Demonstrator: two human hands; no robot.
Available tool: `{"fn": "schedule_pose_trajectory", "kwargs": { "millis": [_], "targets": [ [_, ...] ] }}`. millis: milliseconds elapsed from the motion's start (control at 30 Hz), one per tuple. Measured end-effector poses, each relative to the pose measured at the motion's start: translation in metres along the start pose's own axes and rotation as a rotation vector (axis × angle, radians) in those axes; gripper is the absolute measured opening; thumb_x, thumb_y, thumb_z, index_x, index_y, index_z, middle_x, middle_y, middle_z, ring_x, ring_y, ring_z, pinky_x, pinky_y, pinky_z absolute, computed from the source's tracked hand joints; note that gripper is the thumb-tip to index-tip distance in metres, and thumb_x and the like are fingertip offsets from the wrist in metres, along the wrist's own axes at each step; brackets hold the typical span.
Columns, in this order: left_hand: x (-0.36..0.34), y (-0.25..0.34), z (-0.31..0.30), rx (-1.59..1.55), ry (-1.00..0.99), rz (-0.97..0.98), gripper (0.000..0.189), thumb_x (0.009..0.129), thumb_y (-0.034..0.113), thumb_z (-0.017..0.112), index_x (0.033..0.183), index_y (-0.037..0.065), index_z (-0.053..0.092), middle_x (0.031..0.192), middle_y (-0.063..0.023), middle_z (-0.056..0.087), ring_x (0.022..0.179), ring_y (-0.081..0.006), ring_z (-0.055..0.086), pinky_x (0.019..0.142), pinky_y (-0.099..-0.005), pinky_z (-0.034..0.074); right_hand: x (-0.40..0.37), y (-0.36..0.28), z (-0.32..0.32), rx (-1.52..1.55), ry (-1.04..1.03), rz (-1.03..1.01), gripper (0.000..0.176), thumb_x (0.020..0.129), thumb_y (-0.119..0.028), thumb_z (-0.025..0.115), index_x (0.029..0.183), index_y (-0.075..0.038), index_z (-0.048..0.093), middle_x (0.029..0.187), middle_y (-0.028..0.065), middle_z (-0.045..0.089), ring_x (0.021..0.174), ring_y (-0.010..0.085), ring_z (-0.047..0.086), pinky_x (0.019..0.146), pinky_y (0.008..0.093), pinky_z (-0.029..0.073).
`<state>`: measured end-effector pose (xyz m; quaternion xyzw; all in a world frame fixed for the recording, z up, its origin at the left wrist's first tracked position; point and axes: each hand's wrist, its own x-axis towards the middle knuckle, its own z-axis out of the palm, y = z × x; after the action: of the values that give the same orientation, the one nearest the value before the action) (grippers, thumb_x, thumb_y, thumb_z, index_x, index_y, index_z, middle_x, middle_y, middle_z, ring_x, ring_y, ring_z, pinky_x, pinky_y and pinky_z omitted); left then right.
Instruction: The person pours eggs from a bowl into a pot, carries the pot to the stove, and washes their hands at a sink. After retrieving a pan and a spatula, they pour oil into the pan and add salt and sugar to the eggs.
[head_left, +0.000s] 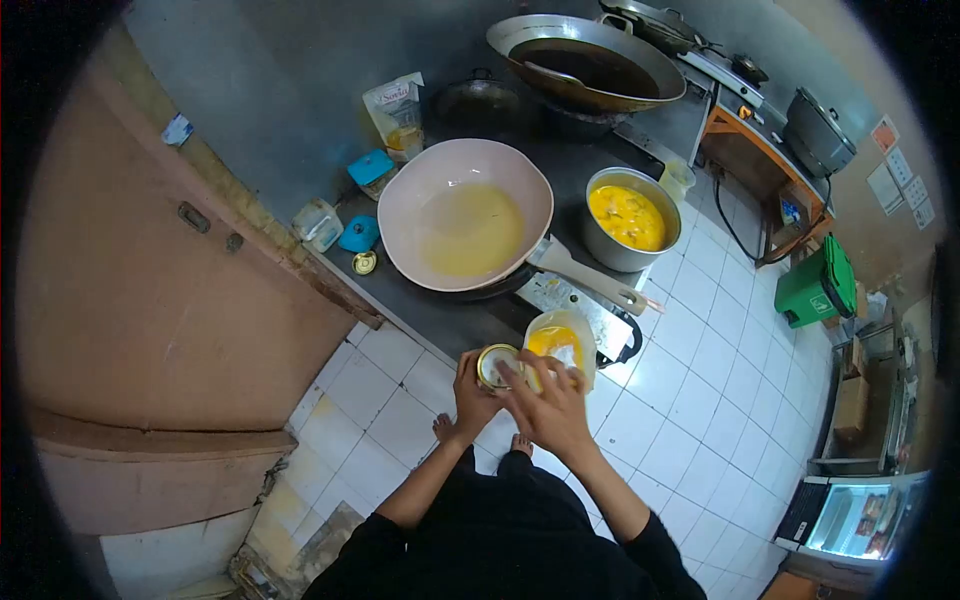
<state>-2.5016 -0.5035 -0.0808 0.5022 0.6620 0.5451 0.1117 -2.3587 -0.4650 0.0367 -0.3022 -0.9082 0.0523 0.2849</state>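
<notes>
My left hand point(476, 392) is wrapped round a small round jar point(496, 364) with a gold rim and whitish contents, tilted toward me. Over the jar's mouth and the near side of a pale bowl is my right hand point(548, 402), its fingers apart, with nothing I can make out in them. The pale bowl point(588, 340) stands at the counter edge and holds yellow beaten egg with a white patch on it. Beyond it, a pink frying pan point(405, 210) with clear yellowish oil sits on a stove, its handle pointing right.
A metal pot point(612, 254) of yellow egg mixture stands right of the pan. Behind it is a large wok point(655, 72) of dark liquid. Blue-lidded containers point(372, 168), a gold lid point(364, 263) and an oil pouch point(395, 105) line the left. A green bin point(815, 283) is on the tiled floor.
</notes>
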Motion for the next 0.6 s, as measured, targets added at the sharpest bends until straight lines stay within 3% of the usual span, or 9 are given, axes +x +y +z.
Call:
{"fn": "schedule_pose_trajectory", "kwargs": {
  "millis": [67,133,167,267,333,400,467,567,600],
  "targets": [
    [-0.002,-0.003,0.006,0.025,0.017,-0.011,0.053,0.056,0.019,0.081,0.100,0.002,0.056,0.093,-0.0129,0.057,0.088,-0.0301,0.057,0.078,-0.0383,0.047,-0.022,0.029,0.003,0.126,0.250,0.140,0.013,0.079,-0.012,0.061,0.092,-0.010,0.060,0.094,0.0090,0.058,0.089,0.0260,0.052,0.076,0.0400,0.036],
    [-0.008,-0.014,0.014,0.046,0.037,-0.047,0.052,0.056,0.018,0.080,0.100,0.003,0.056,0.092,-0.0125,0.057,0.086,-0.0300,0.058,0.077,-0.0385,0.047,-0.037,0.074,0.002,0.070,0.472,0.499,0.008,0.086,-0.008,0.052,0.081,-0.002,0.055,0.080,0.0107,0.053,0.075,0.0260,0.048,0.067,0.0355,0.037],
    [-0.010,-0.016,0.016,0.056,0.052,-0.079,0.053,0.054,0.018,0.081,0.098,0.002,0.057,0.093,-0.0136,0.057,0.088,-0.0321,0.057,0.077,-0.0401,0.047,-0.051,0.104,0.014,0.127,0.418,0.759,0.015,0.089,-0.014,0.048,0.081,-0.002,0.053,0.081,0.0138,0.053,0.074,0.0307,0.050,0.068,0.0392,0.039],
    [-0.013,-0.013,0.021,0.039,0.066,-0.211,0.058,0.054,0.017,0.082,0.102,0.000,0.054,0.099,-0.0158,0.055,0.094,-0.0354,0.053,0.081,-0.0429,0.045,-0.097,0.182,0.072,0.009,0.075,1.063,0.041,0.096,-0.033,0.033,0.090,0.001,0.055,0.094,0.0225,0.058,0.085,0.0399,0.057,0.073,0.0473,0.043],
    [-0.018,-0.020,0.023,0.011,0.041,-0.258,0.065,0.056,0.015,0.081,0.112,0.001,0.049,0.105,-0.0157,0.052,0.102,-0.0361,0.050,0.086,-0.0435,0.043,-0.116,0.215,0.110,0.096,0.093,1.109,0.046,0.096,-0.034,0.033,0.089,0.004,0.059,0.092,0.0270,0.060,0.083,0.0415,0.058,0.072,0.0496,0.043],
    [-0.018,-0.033,0.024,-0.006,0.018,-0.224,0.076,0.058,0.012,0.080,0.123,0.003,0.040,0.115,-0.0177,0.046,0.109,-0.0362,0.045,0.093,-0.0437,0.039,-0.119,0.240,0.124,0.210,-0.006,1.130,0.052,0.095,-0.037,0.036,0.083,0.007,0.061,0.077,0.0252,0.063,0.070,0.0371,0.061,0.065,0.0472,0.044],
    [-0.023,-0.041,0.023,-0.013,-0.063,-0.213,0.090,0.060,0.017,0.083,0.129,0.002,0.029,0.125,-0.0199,0.038,0.118,-0.0330,0.042,0.099,-0.0395,0.037,-0.117,0.239,0.124,0.474,0.161,1.096,0.055,0.093,-0.044,0.042,0.062,0.000,0.054,0.051,0.0036,0.048,0.046,0.0129,0.045,0.044,0.0293,0.035],
    [-0.030,-0.033,0.013,-0.038,-0.055,-0.180,0.096,0.064,0.017,0.081,0.135,0.003,0.019,0.135,-0.0247,0.026,0.129,-0.0406,0.024,0.107,-0.0463,0.027,-0.109,0.242,0.116,0.658,0.074,1.284,0.050,0.091,-0.044,0.046,0.056,-0.009,0.047,0.048,0.0003,0.042,0.035,0.0096,0.035,0.034,0.0256,0.024],
    [-0.039,-0.032,0.010,-0.038,0.000,-0.135,0.096,0.064,0.017,0.081,0.136,0.003,0.018,0.136,-0.0254,0.025,0.130,-0.0424,0.023,0.106,-0.0471,0.028,-0.111,0.246,0.115,0.668,0.071,1.329,0.049,0.091,-0.043,0.046,0.060,-0.005,0.052,0.051,0.0014,0.045,0.040,0.0110,0.041,0.037,0.0284,0.031]
  ]
}}
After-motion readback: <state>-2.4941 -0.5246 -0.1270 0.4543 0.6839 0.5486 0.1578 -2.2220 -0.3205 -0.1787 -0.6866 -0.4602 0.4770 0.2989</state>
